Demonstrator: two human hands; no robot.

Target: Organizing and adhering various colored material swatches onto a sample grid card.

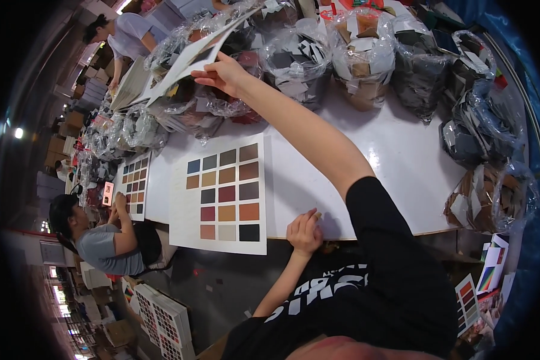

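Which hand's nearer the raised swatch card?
Right. The right hand grips the edge of the raised swatch card; the left hand is farther off, by the near edge of the table.

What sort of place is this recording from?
Likely a workshop or small factory dealing in colour samples. A sheet of colour swatches lies on a long white table, clear plastic bags full of cut pieces line it, and a co-worker is at a similar sheet.
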